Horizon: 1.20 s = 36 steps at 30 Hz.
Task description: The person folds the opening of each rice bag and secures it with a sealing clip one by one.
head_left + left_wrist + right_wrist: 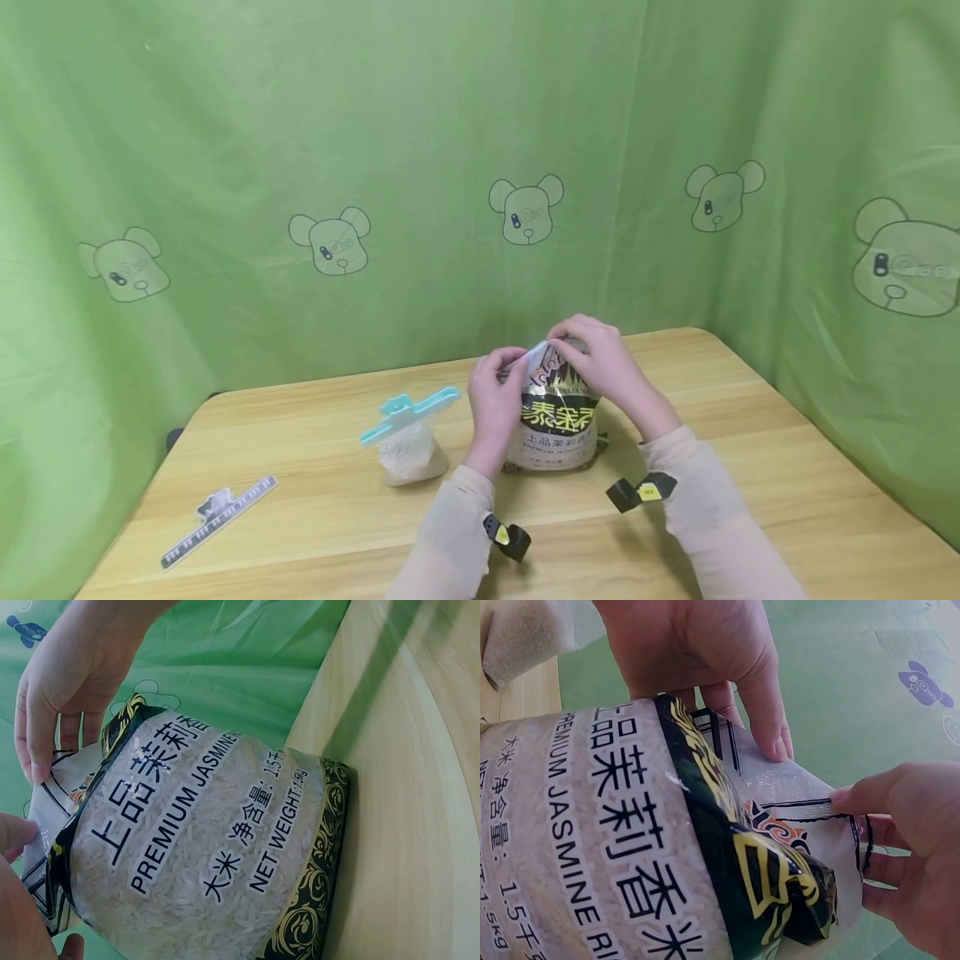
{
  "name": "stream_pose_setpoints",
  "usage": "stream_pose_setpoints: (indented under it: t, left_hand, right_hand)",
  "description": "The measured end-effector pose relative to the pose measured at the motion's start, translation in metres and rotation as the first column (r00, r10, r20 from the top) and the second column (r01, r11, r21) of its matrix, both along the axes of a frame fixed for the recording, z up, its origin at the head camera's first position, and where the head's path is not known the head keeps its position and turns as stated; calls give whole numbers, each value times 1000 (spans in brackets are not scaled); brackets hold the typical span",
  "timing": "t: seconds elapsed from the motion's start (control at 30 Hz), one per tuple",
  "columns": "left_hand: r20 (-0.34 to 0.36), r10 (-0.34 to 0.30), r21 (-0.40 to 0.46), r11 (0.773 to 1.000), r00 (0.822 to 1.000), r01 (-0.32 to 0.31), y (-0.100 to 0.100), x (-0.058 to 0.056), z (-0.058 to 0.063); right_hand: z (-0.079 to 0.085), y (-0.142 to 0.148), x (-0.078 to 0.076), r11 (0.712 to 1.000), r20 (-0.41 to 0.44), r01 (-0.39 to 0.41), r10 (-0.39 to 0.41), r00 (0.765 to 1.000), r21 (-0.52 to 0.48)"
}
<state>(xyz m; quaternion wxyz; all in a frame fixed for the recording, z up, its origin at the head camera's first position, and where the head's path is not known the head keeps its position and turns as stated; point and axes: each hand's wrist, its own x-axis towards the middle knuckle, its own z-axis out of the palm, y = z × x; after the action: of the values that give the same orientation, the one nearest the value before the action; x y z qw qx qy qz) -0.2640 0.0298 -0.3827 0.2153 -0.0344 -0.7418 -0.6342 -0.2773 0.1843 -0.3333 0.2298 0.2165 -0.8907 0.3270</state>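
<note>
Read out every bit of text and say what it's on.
On the clear plastic rice bag with black-and-gold bands:
"上品茉莉香米"
"PREMIUM JASMINE RIC", cut off
"大米"
"净含量: 1.5千", cut off
"NET WEIGHT: 1.5kg"
"泰金", third character unclear
Too small, bent or blurred: lettering on the bag's top, green fabric curtain and yellow wrist labels.

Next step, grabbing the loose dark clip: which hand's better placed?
Probably the left hand: it is nearer the dark clip, which lies off to its left. The right hand is farther away and could alone steady the rice bag, whose top both hands pinch.
</note>
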Motion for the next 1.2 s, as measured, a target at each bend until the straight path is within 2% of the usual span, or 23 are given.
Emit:
stream_pose_setpoints:
  t: [0.27,0.6,0.93,1.2]
  left_hand:
    - [-13,1,-80,997,1000,-2,4,1,0]
    - [-3,1,-74,997,1000,-2,4,1,-1]
    - [-13,7,-108,994,1000,-9,4,-1,-1]
    - [19,-9,-102,995,1000,11,1,-1,2]
  right_hand:
    - [1,1,0,1000,-29,-21,21,999,21]
    - [3,2,1,998,-25,-47,48,999,40]
    - [0,4,-1,998,-31,-52,53,998,40]
    - [-1,4,-2,999,-41,-43,44,998,14]
